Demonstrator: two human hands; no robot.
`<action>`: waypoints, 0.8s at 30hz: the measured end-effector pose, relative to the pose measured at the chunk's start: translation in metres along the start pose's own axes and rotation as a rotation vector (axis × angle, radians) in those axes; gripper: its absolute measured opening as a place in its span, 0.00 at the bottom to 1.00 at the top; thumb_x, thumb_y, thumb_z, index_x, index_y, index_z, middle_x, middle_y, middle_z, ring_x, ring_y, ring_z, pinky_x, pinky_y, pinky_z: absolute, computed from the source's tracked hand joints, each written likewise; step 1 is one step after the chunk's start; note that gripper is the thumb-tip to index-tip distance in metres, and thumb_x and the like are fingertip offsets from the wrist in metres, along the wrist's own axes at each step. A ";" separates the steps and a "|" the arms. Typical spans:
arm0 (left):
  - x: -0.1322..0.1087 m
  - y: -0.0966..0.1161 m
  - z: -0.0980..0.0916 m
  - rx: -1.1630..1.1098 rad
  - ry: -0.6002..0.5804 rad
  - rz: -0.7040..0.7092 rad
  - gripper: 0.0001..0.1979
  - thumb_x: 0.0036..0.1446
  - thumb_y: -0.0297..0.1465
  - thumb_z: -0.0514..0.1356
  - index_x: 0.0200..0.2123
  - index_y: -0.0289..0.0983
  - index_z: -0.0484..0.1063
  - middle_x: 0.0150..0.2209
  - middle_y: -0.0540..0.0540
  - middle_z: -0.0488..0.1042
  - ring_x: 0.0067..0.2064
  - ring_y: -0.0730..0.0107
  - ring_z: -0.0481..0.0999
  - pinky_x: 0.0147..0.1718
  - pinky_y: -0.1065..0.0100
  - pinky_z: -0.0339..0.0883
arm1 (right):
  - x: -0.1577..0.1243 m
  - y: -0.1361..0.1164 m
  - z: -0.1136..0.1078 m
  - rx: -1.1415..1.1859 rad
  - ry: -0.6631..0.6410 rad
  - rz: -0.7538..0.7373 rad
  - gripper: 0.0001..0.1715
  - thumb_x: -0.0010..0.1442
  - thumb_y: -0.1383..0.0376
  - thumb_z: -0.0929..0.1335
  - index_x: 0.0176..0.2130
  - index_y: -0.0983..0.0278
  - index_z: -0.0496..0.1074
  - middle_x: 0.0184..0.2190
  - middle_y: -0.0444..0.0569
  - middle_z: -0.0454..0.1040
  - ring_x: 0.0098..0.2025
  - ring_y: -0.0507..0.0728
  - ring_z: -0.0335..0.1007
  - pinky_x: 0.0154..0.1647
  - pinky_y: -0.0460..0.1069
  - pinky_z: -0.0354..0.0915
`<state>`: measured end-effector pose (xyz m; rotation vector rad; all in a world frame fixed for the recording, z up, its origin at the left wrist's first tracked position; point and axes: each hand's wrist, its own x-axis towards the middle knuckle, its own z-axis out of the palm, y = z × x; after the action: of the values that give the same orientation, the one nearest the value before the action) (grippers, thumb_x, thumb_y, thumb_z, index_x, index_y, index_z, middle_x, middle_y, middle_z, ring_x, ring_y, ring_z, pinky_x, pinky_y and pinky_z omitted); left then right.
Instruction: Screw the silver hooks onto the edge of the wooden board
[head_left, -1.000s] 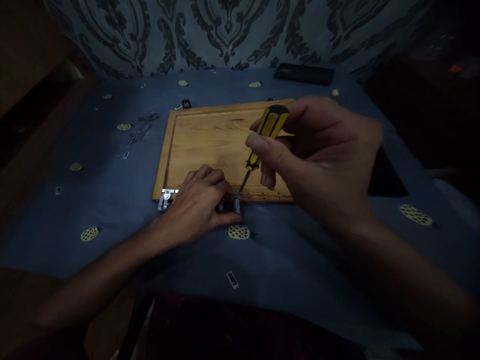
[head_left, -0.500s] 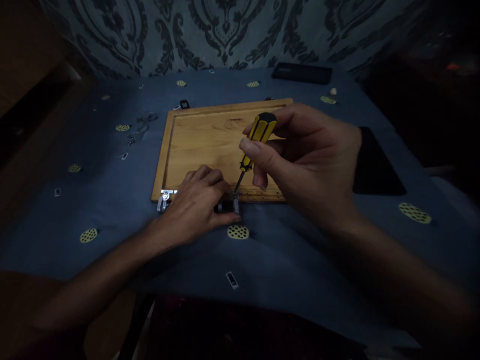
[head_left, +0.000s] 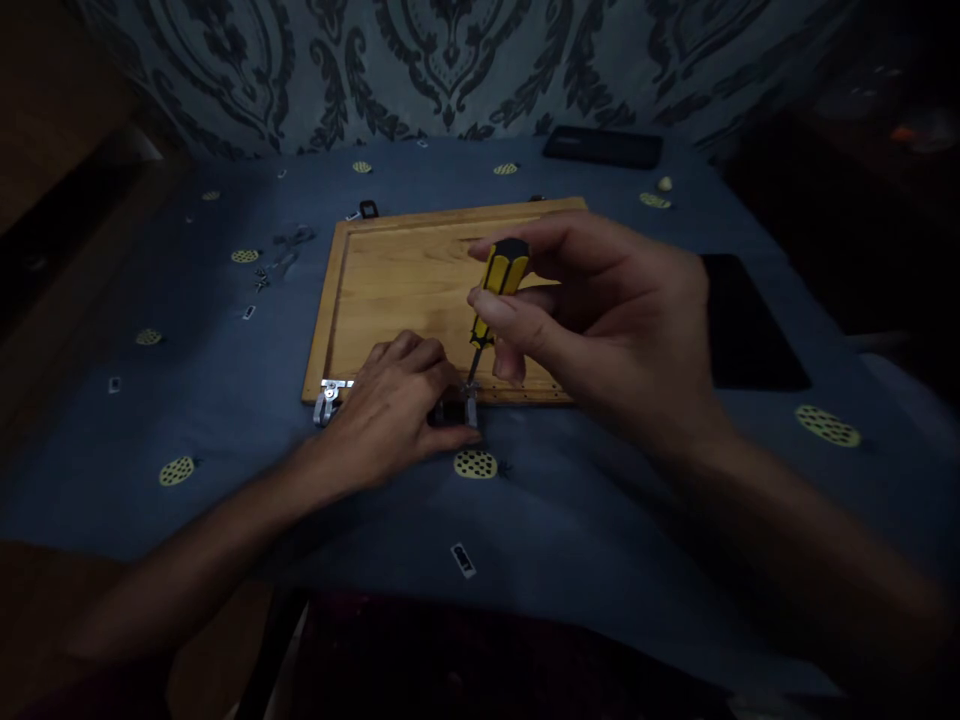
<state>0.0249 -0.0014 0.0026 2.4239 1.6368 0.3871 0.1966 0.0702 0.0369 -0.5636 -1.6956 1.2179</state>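
Observation:
A yellow and black screwdriver (head_left: 504,268) is pinched in my right hand (head_left: 615,320), its shaft slanting down to the near edge of a framed wooden board (head_left: 405,270). The tip meets a small metal fitting (head_left: 471,405) there. My left hand (head_left: 397,400) lies over that same edge, its fingers curled and its thumb pressed against the fitting from the front. Most of what the left fingers grip is hidden beneath them. Left of this hand, a silver metal bracket (head_left: 328,400) sits at the board's near left corner.
Small loose screws (head_left: 261,280) and a clear plastic bag (head_left: 289,245) lie left of the board. A black clasp (head_left: 368,209) shows at its far edge. Beyond it is a dark phone-like case (head_left: 603,147). A black flat slab (head_left: 750,325) rests behind my right wrist on the blue tablecloth (head_left: 600,530).
My right hand has shifted slightly left, and the screwdriver handle now stands more upright and a bit lower. The left hand and board stay in place.

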 end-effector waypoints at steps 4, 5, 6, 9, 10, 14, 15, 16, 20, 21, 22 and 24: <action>0.000 0.001 0.000 0.000 -0.004 0.000 0.18 0.58 0.42 0.70 0.44 0.35 0.77 0.48 0.41 0.76 0.51 0.51 0.70 0.51 0.53 0.66 | 0.004 -0.005 -0.004 -0.056 -0.115 -0.034 0.11 0.59 0.58 0.77 0.38 0.60 0.78 0.38 0.43 0.80 0.22 0.47 0.73 0.22 0.45 0.73; 0.000 0.001 0.000 -0.004 -0.005 -0.004 0.18 0.58 0.42 0.70 0.43 0.35 0.77 0.48 0.41 0.76 0.52 0.51 0.70 0.51 0.53 0.66 | 0.005 -0.005 -0.004 -0.075 -0.124 -0.041 0.10 0.58 0.59 0.78 0.38 0.60 0.78 0.37 0.43 0.80 0.22 0.47 0.72 0.22 0.45 0.72; 0.001 0.001 0.000 -0.008 -0.006 -0.007 0.17 0.58 0.42 0.70 0.43 0.35 0.77 0.48 0.42 0.76 0.52 0.51 0.70 0.51 0.53 0.66 | 0.006 -0.005 -0.003 -0.093 -0.129 -0.042 0.11 0.57 0.60 0.78 0.37 0.60 0.78 0.35 0.42 0.79 0.21 0.47 0.72 0.21 0.45 0.71; 0.001 0.001 -0.001 -0.020 -0.013 -0.011 0.16 0.59 0.41 0.69 0.43 0.35 0.77 0.47 0.41 0.76 0.50 0.51 0.70 0.52 0.52 0.67 | 0.011 -0.005 0.001 -0.119 -0.136 -0.022 0.11 0.55 0.61 0.79 0.35 0.61 0.77 0.32 0.41 0.77 0.22 0.47 0.71 0.18 0.43 0.68; 0.001 0.001 -0.001 -0.021 -0.016 -0.011 0.16 0.59 0.41 0.69 0.43 0.34 0.77 0.47 0.41 0.76 0.50 0.52 0.70 0.52 0.52 0.67 | 0.012 -0.005 0.002 -0.122 -0.140 -0.010 0.11 0.56 0.61 0.79 0.35 0.61 0.76 0.31 0.41 0.77 0.22 0.47 0.70 0.18 0.42 0.68; 0.000 0.000 -0.001 -0.026 -0.008 -0.002 0.17 0.59 0.41 0.69 0.42 0.34 0.77 0.48 0.41 0.75 0.50 0.52 0.71 0.53 0.51 0.67 | 0.015 -0.005 0.007 -0.122 -0.157 0.009 0.13 0.57 0.58 0.78 0.32 0.61 0.74 0.27 0.39 0.74 0.21 0.47 0.69 0.16 0.41 0.66; 0.000 0.000 0.000 -0.027 -0.003 0.001 0.17 0.59 0.42 0.69 0.42 0.34 0.77 0.48 0.41 0.75 0.50 0.52 0.71 0.53 0.51 0.67 | 0.015 -0.005 0.007 -0.124 -0.156 0.010 0.14 0.57 0.57 0.78 0.31 0.61 0.74 0.26 0.39 0.73 0.21 0.47 0.69 0.16 0.41 0.65; 0.000 0.000 0.000 -0.028 0.000 0.004 0.17 0.59 0.42 0.69 0.43 0.35 0.77 0.47 0.42 0.75 0.50 0.53 0.71 0.53 0.51 0.67 | 0.015 -0.005 0.007 -0.127 -0.152 0.008 0.15 0.57 0.56 0.78 0.31 0.61 0.74 0.25 0.38 0.73 0.20 0.47 0.68 0.16 0.41 0.65; -0.001 0.000 0.002 -0.028 0.005 -0.005 0.17 0.58 0.41 0.70 0.44 0.36 0.77 0.47 0.42 0.75 0.52 0.51 0.71 0.53 0.51 0.67 | 0.015 -0.004 0.006 -0.135 -0.136 -0.010 0.17 0.54 0.54 0.79 0.30 0.60 0.72 0.25 0.39 0.73 0.19 0.47 0.67 0.15 0.42 0.65; -0.001 0.000 0.002 -0.029 0.004 -0.006 0.17 0.58 0.41 0.70 0.43 0.36 0.77 0.48 0.42 0.76 0.52 0.51 0.71 0.53 0.51 0.67 | 0.014 -0.004 0.006 -0.136 -0.131 -0.010 0.18 0.53 0.54 0.80 0.30 0.60 0.72 0.26 0.39 0.74 0.19 0.47 0.67 0.15 0.43 0.65; -0.001 0.000 0.003 -0.031 0.005 -0.006 0.17 0.58 0.41 0.70 0.43 0.35 0.77 0.48 0.41 0.76 0.53 0.50 0.71 0.53 0.50 0.67 | 0.013 -0.004 0.006 -0.138 -0.124 -0.006 0.19 0.53 0.54 0.80 0.30 0.59 0.71 0.27 0.40 0.75 0.19 0.47 0.66 0.15 0.43 0.65; -0.001 -0.001 0.003 -0.040 0.005 -0.003 0.17 0.58 0.42 0.70 0.43 0.35 0.77 0.50 0.41 0.76 0.53 0.49 0.71 0.53 0.50 0.67 | 0.011 -0.004 0.007 -0.138 -0.108 0.001 0.21 0.52 0.54 0.80 0.28 0.60 0.70 0.28 0.40 0.76 0.19 0.47 0.65 0.14 0.44 0.64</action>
<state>0.0247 -0.0022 -0.0003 2.3938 1.6188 0.4217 0.1864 0.0741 0.0448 -0.5906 -1.8809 1.1559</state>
